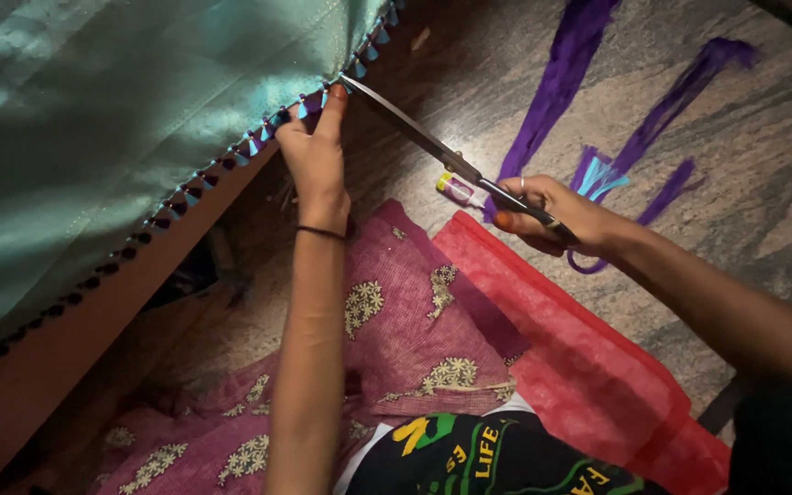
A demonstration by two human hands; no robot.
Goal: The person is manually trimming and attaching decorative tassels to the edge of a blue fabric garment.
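1. I count one pair of scissors (433, 151), one teal cloth (112, 128) edged with a row of small blue and dark tassels (258, 142), one pink patterned cloth (387, 339), one red net cloth (579, 367), and three purple fabric strips (561, 82) on the stone floor (763, 156).
2. My left hand (315, 151) reaches up, arm straight, its grip pinching the tasselled hem at the teal cloth's lower edge.
3. My right hand (556, 215) comes in from the right, grip closed round the scissor handles; the blade tip touches the hem beside my left fingertips.
4. A small tube (456, 189) lies on the floor under the blades.
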